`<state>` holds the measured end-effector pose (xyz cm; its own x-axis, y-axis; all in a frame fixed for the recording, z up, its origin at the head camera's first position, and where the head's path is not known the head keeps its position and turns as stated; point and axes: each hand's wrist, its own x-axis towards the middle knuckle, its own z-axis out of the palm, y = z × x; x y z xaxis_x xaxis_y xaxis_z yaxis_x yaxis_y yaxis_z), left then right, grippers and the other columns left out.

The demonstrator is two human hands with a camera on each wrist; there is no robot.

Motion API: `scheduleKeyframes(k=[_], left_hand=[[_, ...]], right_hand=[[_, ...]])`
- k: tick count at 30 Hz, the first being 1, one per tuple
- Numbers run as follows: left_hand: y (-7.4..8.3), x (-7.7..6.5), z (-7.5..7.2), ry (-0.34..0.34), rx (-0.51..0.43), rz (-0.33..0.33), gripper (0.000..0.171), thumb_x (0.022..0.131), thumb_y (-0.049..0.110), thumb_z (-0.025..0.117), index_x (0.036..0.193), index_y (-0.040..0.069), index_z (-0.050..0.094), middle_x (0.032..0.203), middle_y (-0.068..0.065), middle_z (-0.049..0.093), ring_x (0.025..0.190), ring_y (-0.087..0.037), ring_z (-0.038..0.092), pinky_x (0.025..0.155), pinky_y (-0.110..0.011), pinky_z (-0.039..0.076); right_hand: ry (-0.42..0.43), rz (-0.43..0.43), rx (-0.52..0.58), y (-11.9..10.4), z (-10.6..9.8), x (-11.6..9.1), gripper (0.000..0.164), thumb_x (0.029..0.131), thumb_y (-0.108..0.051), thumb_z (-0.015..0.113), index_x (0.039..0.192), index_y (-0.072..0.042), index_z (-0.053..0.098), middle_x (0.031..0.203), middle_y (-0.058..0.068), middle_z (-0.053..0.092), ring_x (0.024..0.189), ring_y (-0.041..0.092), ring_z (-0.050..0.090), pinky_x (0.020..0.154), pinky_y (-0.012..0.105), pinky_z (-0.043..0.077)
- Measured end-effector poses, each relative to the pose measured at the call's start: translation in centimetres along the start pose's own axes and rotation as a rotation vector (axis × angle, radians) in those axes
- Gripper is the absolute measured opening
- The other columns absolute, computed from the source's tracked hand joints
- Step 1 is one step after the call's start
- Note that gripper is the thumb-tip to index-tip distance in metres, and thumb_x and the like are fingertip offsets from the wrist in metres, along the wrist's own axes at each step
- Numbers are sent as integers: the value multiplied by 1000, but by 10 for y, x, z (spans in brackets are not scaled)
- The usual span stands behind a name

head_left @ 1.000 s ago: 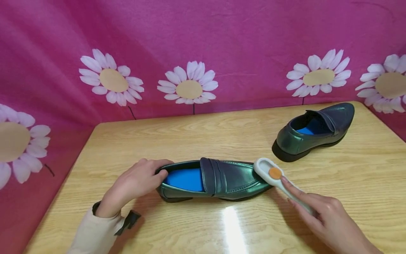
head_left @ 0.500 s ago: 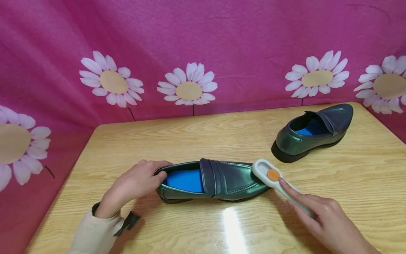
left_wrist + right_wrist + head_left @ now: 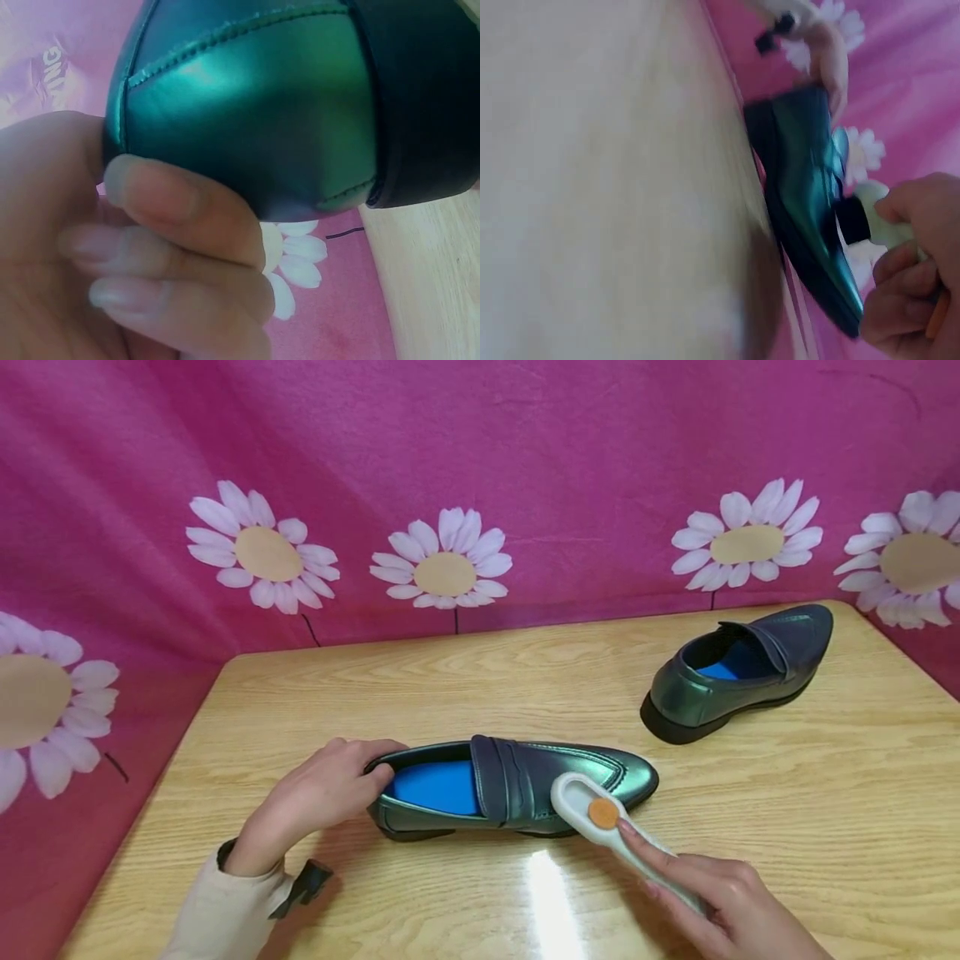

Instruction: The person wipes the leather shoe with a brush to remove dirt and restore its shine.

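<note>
- Currently my left hand (image 3: pixel 322 789), left of centre in the head view, grips the heel of the near shoe (image 3: pixel 517 785), its fingers curled at the back and a digit over the rim.
- That shoe lies at the centre of the frame on the table (image 3: pixel 360 693), toe pointing right.
- My right hand (image 3: pixel 731 893), lower right, is wrapped round the handle of the brush (image 3: pixel 588 828), with one finger reaching to the orange button (image 3: pixel 603 814).
- In the right wrist view, the dark bristles (image 3: pixel 852 220) appear to meet the shoe's upper.
- If I pressed too hard with only the heel held, I judge the toe could swing away.
- A slip off the curved side could knock the brush against the table.
- Compared with a second ago, the brush has moved left from the toe towards the strap, uncovering the tip; my left hand holds the same spot.
</note>
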<state>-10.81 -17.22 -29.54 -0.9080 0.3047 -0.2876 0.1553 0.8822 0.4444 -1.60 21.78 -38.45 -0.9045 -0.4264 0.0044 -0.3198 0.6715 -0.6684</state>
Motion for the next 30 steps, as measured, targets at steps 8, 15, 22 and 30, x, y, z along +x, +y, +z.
scheduleKeyframes(k=[8,15,22,30], left_hand=[[0,-1,-1,-7,7,0,40,97,17,47,135,12,56,107,-7,60,76,-19,51,57,-33,37],[0,-4,-1,-24,33,-2,40,97,18,48,135,12,54,112,-7,60,99,-26,50,71,-37,41],[-2,-3,0,-39,27,-4,40,97,17,47,136,11,54,108,-6,59,95,-24,51,72,-37,41],[-1,-1,-1,-41,27,-21,41,97,17,46,137,12,52,113,-7,58,100,-25,49,75,-39,41]], right_hand=[[263,79,-136,8,-17,4,55,94,-21,65,144,-30,44,132,4,58,106,23,65,78,20,51],[97,52,42,-2,4,10,52,99,-24,56,148,-27,38,140,5,50,117,23,58,82,35,53],[82,-14,32,-21,21,17,55,99,-26,55,149,-32,34,142,2,48,115,19,59,83,32,53],[227,19,-238,-9,-11,22,62,94,-22,64,149,-31,36,108,8,70,91,20,68,77,45,54]])
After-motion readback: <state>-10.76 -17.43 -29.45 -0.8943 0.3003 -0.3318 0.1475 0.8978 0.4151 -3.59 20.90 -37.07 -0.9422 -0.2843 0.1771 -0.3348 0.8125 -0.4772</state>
